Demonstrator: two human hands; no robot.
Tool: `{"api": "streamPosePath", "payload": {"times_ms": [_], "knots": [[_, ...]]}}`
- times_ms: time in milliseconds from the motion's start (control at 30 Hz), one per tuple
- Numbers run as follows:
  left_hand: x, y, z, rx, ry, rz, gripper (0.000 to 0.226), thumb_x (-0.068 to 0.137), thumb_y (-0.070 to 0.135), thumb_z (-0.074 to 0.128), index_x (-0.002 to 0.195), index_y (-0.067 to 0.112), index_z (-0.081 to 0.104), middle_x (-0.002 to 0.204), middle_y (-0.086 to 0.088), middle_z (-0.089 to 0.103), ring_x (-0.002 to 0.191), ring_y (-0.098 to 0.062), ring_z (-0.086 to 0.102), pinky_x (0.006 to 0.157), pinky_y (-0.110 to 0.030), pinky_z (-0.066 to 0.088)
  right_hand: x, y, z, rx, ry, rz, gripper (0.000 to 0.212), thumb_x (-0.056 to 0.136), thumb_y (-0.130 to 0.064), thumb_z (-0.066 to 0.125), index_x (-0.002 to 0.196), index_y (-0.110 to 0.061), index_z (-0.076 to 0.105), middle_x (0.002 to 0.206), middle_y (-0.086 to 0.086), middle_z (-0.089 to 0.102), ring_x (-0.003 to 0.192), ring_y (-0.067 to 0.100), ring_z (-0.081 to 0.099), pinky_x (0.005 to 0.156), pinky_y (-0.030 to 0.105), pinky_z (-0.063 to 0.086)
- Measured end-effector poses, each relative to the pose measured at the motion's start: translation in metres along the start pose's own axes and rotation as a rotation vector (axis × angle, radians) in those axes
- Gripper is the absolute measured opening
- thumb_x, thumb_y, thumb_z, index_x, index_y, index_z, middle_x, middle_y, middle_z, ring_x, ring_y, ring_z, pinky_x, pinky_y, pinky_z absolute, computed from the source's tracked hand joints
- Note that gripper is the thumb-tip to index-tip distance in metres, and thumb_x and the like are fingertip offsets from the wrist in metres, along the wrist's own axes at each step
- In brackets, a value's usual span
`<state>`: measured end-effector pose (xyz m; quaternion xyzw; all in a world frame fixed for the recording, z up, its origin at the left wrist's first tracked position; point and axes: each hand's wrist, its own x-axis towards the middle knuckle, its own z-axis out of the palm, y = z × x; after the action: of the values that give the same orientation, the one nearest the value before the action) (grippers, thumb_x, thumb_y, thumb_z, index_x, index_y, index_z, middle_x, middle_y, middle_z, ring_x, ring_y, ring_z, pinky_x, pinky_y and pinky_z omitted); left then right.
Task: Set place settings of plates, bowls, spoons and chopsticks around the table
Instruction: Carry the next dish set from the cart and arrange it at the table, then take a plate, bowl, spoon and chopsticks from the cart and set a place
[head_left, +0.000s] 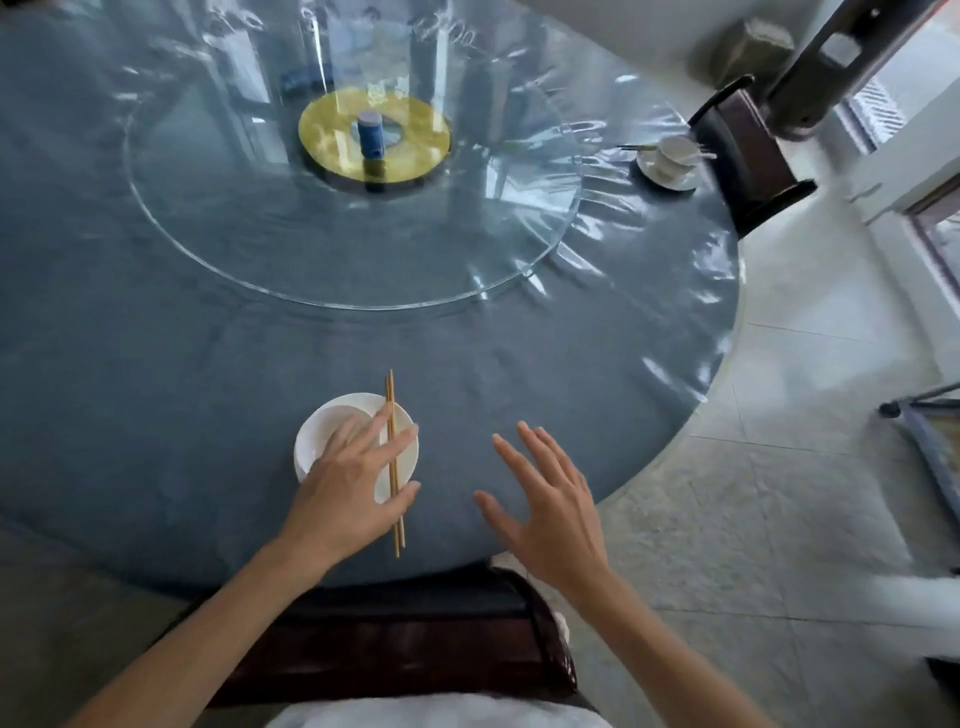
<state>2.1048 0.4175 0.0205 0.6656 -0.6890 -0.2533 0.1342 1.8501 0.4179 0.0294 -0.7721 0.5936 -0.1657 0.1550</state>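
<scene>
**Place setting at 6 o'clock nearly laid; most seats still bare**

I stand at the 6 o'clock edge of the round table (156, 364), above a dark chair (415, 649). My left hand (348, 483) lies spread, fingers open, over a white bowl (332, 431) that sits on a white plate (402, 467). It grips nothing that I can see; the fingers rest across the crockery and touch the chopsticks (393, 467), which lie over the plate's right rim, pointing toward 12 o'clock. My right hand (550, 509) is open and empty, fingers splayed, just beside the setting at its 3 o'clock side, above the blue cloth.

No spoon is visible at this setting; it may be hidden under my left hand, so I cannot confirm it.

A second setting (670, 158) stands at about 2 o'clock: plate, bowl, what looks like a spoon, and chopsticks beside it, before a second chair (748, 150).

Judgement: two settings are in place or nearly so. The visible arc from 7 to 12 o'clock carries nothing, so most of the job remains. The glass turntable (467, 260) holds only a small blue container (371, 132) at centre.
</scene>
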Motion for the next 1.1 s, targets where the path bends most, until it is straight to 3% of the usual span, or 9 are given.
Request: {"api": "streamPosePath", "payload": {"times_ms": [100, 200, 367, 567, 733, 933, 1100], "knots": [[-0.002, 0.043, 0.017, 0.115, 0.001, 0.119, 0.074, 0.087, 0.063, 0.059, 0.156, 0.047, 0.036, 0.172, 0.015, 0.01, 0.161, -0.027, 0.002, 0.122, -0.051, 0.028, -0.016, 0.037, -0.024, -0.029, 0.075, -0.039, 0.064, 0.091, -0.064, 0.056, 0.148, -0.034, 0.053, 0.162, 0.0, 0.041, 0.152, 0.022, 0.034, 0.117, 0.042, 0.037], [-0.005, 0.099, 0.05, 0.192, 0.018, 0.236, 0.08, 0.085, 0.072, 0.043, 0.159, 0.047, 0.026, 0.173, 0.014, 0.002, 0.16, -0.028, -0.009, 0.128, -0.053, 0.018, -0.033, 0.086, -0.052, -0.035, 0.143, -0.03, 0.067, 0.09, -0.065, 0.058, 0.149, -0.034, 0.051, 0.163, 0.003, 0.039, 0.153, 0.025, 0.032, 0.117, 0.047, 0.039], [-0.002, 0.22, 0.118, 0.256, 0.04, 0.374, 0.081, 0.087, 0.067, 0.046, 0.161, 0.043, 0.025, 0.174, 0.01, 0.001, 0.16, -0.028, -0.015, 0.126, -0.057, 0.011, -0.065, 0.185, -0.115, -0.088, 0.164, 0.04, 0.074, 0.091, -0.07, 0.054, 0.155, -0.037, 0.04, 0.169, 0.002, 0.025, 0.158, 0.023, 0.016, 0.124, 0.044, 0.028], [0.014, 0.37, 0.173, 0.262, 0.013, 0.522, 0.079, 0.092, 0.071, 0.033, 0.163, 0.044, 0.009, 0.173, 0.015, -0.01, 0.157, -0.021, -0.027, 0.127, -0.053, 0.0, -0.132, 0.298, -0.211, -0.145, 0.229, 0.133, 0.077, 0.091, -0.072, 0.05, 0.159, -0.039, 0.031, 0.172, -0.004, 0.014, 0.159, 0.017, 0.008, 0.123, 0.034, 0.015], [0.033, 0.483, 0.208, 0.262, -0.053, 0.694, 0.08, 0.091, 0.069, 0.034, 0.163, 0.042, 0.01, 0.172, 0.016, -0.015, 0.157, -0.022, -0.025, 0.129, -0.057, -0.001, -0.19, 0.383, -0.275, -0.252, 0.368, 0.218, 0.077, 0.092, -0.072, 0.049, 0.158, -0.036, 0.034, 0.171, -0.001, 0.019, 0.158, 0.022, 0.015, 0.123, 0.046, 0.026], [0.077, 0.588, 0.255, 0.342, -0.09, 0.856, 0.081, 0.091, 0.069, 0.031, 0.163, 0.043, 0.002, 0.172, 0.013, -0.016, 0.157, -0.023, -0.026, 0.128, -0.056, -0.003, -0.232, 0.471, -0.322, -0.35, 0.454, 0.42, 0.077, 0.092, -0.073, 0.045, 0.159, -0.04, 0.027, 0.172, -0.003, 0.017, 0.159, 0.021, 0.01, 0.126, 0.049, 0.011], [0.138, 0.675, 0.312, 0.353, -0.1, 0.953, 0.081, 0.092, 0.066, 0.034, 0.163, 0.043, 0.001, 0.171, 0.014, -0.019, 0.157, -0.023, -0.027, 0.125, -0.053, -0.009, -0.244, 0.557, -0.358, -0.448, 0.408, 0.574, 0.078, 0.092, -0.073, 0.044, 0.16, -0.039, 0.027, 0.171, 0.0, 0.018, 0.159, 0.025, 0.009, 0.126, 0.05, 0.002]]}}
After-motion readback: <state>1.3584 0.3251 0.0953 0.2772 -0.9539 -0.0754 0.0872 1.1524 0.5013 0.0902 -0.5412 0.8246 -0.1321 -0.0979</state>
